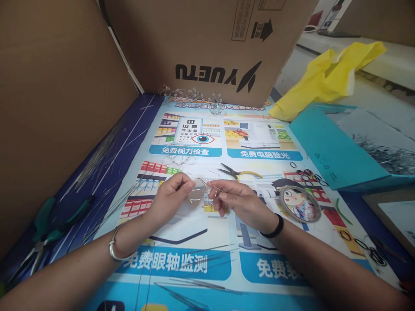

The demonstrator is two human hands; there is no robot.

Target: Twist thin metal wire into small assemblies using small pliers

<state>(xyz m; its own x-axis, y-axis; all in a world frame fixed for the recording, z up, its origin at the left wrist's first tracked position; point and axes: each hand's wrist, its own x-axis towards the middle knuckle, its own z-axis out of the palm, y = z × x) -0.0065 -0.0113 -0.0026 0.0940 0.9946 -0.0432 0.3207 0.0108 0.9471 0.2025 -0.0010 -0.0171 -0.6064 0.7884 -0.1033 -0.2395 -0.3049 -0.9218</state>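
Between my hands is a clear, rounded lens-like piece (196,198) with thin wire at its upper edge. My left hand (173,194) is closed on its left side, thumb and forefinger pinched together. My right hand (238,199) is closed too, its fingertips pinching a thin metal wire (216,188) beside the clear piece. Exactly how wire and piece join is too small to make out. Just beyond my right hand lie yellow-handled pliers (239,173). Behind my left hand rest thin wire loops (181,160).
Cardboard walls (207,39) stand at the back and left. Green-handled pliers (48,235) and loose wires (106,151) lie left. Right are a tape roll (318,211), black rings (309,177), a teal box (337,151) holding metal pieces and a yellow bag (319,82).
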